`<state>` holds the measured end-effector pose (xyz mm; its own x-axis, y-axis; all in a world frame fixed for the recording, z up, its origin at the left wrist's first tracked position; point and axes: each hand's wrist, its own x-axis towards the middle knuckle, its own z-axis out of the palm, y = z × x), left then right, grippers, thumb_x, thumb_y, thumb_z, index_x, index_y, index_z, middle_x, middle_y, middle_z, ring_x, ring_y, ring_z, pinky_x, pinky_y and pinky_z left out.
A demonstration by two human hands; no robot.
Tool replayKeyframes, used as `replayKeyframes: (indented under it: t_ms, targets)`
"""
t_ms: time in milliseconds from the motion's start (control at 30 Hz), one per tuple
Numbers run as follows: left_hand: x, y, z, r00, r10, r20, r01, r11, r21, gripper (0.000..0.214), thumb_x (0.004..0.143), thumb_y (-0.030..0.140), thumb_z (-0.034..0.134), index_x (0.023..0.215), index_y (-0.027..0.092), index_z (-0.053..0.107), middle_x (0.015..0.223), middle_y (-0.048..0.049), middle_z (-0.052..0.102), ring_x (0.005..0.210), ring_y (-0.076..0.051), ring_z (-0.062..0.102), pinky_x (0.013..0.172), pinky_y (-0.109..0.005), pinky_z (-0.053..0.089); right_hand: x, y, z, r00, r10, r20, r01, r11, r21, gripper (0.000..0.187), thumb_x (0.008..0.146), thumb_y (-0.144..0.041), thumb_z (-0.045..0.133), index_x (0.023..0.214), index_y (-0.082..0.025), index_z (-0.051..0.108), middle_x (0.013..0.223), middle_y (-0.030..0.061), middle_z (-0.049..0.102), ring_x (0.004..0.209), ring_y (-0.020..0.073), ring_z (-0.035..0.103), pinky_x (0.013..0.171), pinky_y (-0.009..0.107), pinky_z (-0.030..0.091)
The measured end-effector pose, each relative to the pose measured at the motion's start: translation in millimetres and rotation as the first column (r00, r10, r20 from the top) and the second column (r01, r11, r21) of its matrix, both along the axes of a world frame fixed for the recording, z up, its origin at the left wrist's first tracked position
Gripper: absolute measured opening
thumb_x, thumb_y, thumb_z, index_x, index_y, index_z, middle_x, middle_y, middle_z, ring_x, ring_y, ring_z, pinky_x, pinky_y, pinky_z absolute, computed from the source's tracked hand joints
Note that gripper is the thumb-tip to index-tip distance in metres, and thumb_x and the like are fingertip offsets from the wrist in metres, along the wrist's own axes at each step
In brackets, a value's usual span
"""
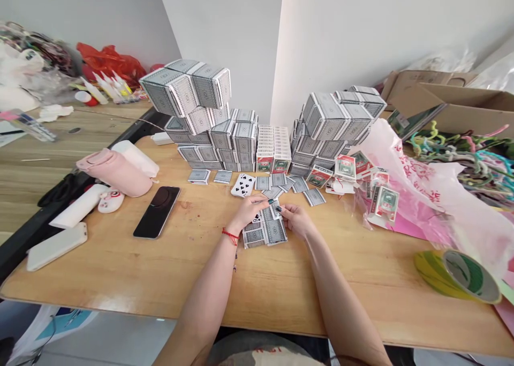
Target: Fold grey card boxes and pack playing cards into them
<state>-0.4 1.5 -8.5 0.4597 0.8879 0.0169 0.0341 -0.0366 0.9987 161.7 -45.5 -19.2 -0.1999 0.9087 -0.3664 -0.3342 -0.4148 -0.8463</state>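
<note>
My left hand [249, 210], with a red string bracelet at the wrist, pinches a playing card [274, 207] from its left side. Across from it, my right hand [297, 220] grips the same card's right side between thumb and fingers. Beneath both hands several grey-backed cards [275, 232] lie joined or overlapping on the table, one showing a black six. Just beyond my left hand is a small pile of face-up cards [243, 185] with spades on top. Scattered face-down cards [262, 183] lie behind my fingers.
Tall stacks of card-built blocks stand at the back left [209, 125] and back right [337, 120], with card boxes [273, 149] between. A phone [157, 212] and pink case [114, 170] lie left. Tape [458, 275], a plastic bag [417, 178] and a carton [461, 104] are right.
</note>
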Motion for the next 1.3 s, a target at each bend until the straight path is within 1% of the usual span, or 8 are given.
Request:
replayKeyframes:
  t_ms: [133, 300, 500, 700, 967, 1033, 1200, 1300]
  targets:
    - [1, 0, 2.0, 0.999, 0.012, -0.045, -0.010, 0.999, 0.038, 0.020, 0.073, 0.031, 0.055, 0.072, 0.013, 0.066, 0.078, -0.0036, 0.061, 0.075, -0.014, 0.053, 0.068, -0.025, 0.039, -5, 2, -6.3, 0.970, -0.078, 0.232, 0.061, 0.995, 0.081, 0.035, 0.061, -0.050, 0.065, 0.062, -0.017, 0.053, 0.052, -0.0039, 0.049, 0.045, 0.0088, 0.041, 0.045, 0.022, 0.032]
    - [2, -2, 4.0, 0.995, 0.003, -0.098, -0.001, 1.000, 0.028, 0.026, 0.069, 0.034, 0.060, 0.084, 0.013, 0.066, 0.079, -0.0050, 0.063, 0.076, -0.016, 0.055, 0.067, -0.024, 0.041, -9, 3, -9.4, 0.873, -0.183, 0.453, 0.100, 0.974, 0.201, 0.037, 0.066, -0.052, 0.058, 0.062, -0.018, 0.048, 0.051, -0.0050, 0.041, 0.047, 0.0087, 0.034, 0.044, 0.022, 0.026]
    - [1, -1, 2.0, 0.994, 0.033, -0.101, -0.033, 0.999, 0.002, 0.025, 0.066, 0.035, 0.063, 0.077, 0.013, 0.068, 0.074, -0.0041, 0.064, 0.070, -0.015, 0.055, 0.063, -0.023, 0.041, -5, 3, -4.9, 0.920, -0.128, 0.371, 0.036, 0.969, 0.245, 0.036, 0.064, -0.050, 0.061, 0.060, -0.017, 0.048, 0.054, -0.0047, 0.043, 0.049, 0.0087, 0.036, 0.048, 0.022, 0.028]
    - [2, -1, 4.4, 0.995, 0.024, -0.093, -0.021, 0.999, 0.035, 0.024, 0.065, 0.035, 0.064, 0.071, 0.012, 0.068, 0.072, -0.0038, 0.062, 0.068, -0.014, 0.054, 0.061, -0.023, 0.040, 2, 2, 0.8, 0.981, -0.044, 0.191, 0.022, 0.993, 0.116, 0.035, 0.057, -0.047, 0.068, 0.069, -0.018, 0.053, 0.059, -0.0028, 0.052, 0.051, 0.0100, 0.043, 0.048, 0.022, 0.030]
    - [4, -3, 2.4, 0.990, 0.033, -0.141, -0.027, 0.999, 0.040, 0.027, 0.067, 0.035, 0.063, 0.081, 0.013, 0.068, 0.077, -0.0052, 0.066, 0.076, -0.017, 0.057, 0.067, -0.025, 0.043, -2, 5, -1.1, 0.891, -0.208, 0.404, 0.081, 0.948, 0.308, 0.036, 0.060, -0.045, 0.065, 0.054, -0.020, 0.039, 0.049, -0.0064, 0.035, 0.048, 0.0084, 0.032, 0.047, 0.022, 0.025]
    - [5, -3, 1.7, 0.989, 0.056, -0.139, -0.051, 0.998, 0.042, 0.027, 0.068, 0.035, 0.062, 0.083, 0.013, 0.068, 0.077, -0.0056, 0.066, 0.077, -0.017, 0.058, 0.068, -0.026, 0.044, 1, 5, -0.3, 0.886, -0.176, 0.430, 0.047, 0.955, 0.294, 0.035, 0.062, -0.046, 0.063, 0.057, -0.019, 0.042, 0.051, -0.0057, 0.038, 0.049, 0.0088, 0.034, 0.047, 0.022, 0.027]
    - [5, -4, 3.4, 0.989, 0.074, -0.132, -0.067, 0.996, 0.059, 0.024, 0.071, 0.033, 0.059, 0.079, 0.013, 0.068, 0.079, -0.0062, 0.066, 0.079, -0.018, 0.058, 0.070, -0.026, 0.044, 14, 2, 2.3, 0.953, 0.057, 0.299, -0.102, 0.985, 0.137, 0.034, 0.061, -0.048, 0.064, 0.068, -0.018, 0.050, 0.059, -0.0032, 0.050, 0.050, 0.0092, 0.041, 0.047, 0.022, 0.030]
    - [6, -4, 3.6, 0.984, 0.074, -0.159, -0.063, 0.995, 0.074, 0.022, 0.070, 0.032, 0.059, 0.078, 0.013, 0.068, 0.080, -0.0063, 0.067, 0.079, -0.018, 0.059, 0.071, -0.027, 0.044, 14, 2, 0.6, 0.920, 0.020, 0.393, -0.089, 0.984, 0.157, 0.032, 0.061, -0.046, 0.064, 0.064, -0.017, 0.051, 0.053, -0.0047, 0.047, 0.046, 0.0082, 0.038, 0.045, 0.022, 0.028]
